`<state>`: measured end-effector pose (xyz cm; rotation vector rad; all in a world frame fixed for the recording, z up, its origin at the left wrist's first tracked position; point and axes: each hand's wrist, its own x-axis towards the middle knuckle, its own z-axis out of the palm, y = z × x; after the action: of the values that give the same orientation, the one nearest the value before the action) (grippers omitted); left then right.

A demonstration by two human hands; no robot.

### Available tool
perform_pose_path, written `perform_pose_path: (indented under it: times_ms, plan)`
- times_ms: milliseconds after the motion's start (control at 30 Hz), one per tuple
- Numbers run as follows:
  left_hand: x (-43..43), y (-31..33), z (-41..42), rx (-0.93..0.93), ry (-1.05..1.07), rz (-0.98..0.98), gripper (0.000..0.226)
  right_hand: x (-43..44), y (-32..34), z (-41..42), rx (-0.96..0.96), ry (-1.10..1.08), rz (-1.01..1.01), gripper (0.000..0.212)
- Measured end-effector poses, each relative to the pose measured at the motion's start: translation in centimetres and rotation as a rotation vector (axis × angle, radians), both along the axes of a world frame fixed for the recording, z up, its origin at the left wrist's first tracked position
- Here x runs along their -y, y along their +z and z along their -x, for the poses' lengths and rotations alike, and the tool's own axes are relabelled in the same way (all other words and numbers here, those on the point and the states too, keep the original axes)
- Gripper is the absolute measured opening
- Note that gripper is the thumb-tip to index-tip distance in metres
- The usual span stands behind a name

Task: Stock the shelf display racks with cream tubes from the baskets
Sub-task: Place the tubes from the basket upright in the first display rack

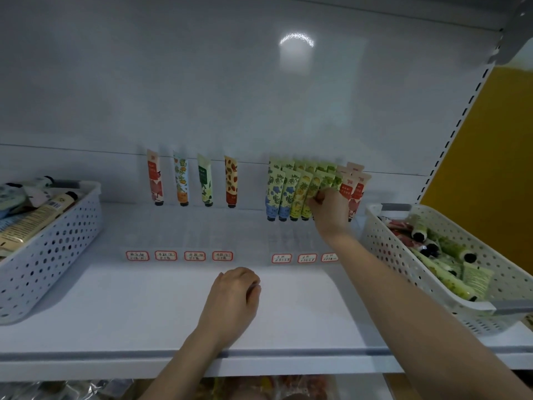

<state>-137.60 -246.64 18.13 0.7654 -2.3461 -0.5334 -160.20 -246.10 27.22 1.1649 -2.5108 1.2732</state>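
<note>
Glossy shelf [161, 307]; perforated plastic baskets [57, 243].

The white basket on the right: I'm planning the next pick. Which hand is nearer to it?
Right. The right hand pinches a green tube just left of the basket; the left hand rests on the shelf, farther left.

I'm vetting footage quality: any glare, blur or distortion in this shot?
Head view: arc-shaped glare on the back panel; handwritten price labels too soft to read; slight blur where the right hand pinches a yellow-green tube; wide-angle stretch splays the left basket and right basket outward.
</note>
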Motion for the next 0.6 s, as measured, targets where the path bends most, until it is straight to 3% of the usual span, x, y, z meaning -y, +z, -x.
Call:
perform_pose_path:
  times_ms: [233, 400, 600]
  plan:
    - [0.0, 0.1, 0.0, 0.014, 0.003, -0.021, 0.021, -0.2, -0.2, -0.2, 0.048, 0.010, 0.047, 0.023]
    - [-0.1, 0.3, 0.0, 0.017, 0.004, -0.027, 0.021, -0.5, -0.4, -0.3, 0.043, 0.013, 0.055, 0.035]
    - [-0.2, 0.7, -0.1, 0.063, -0.009, -0.016, 0.020, -2.4, -0.3, -1.1, 0.047, 0.031, -0.031, 0.019]
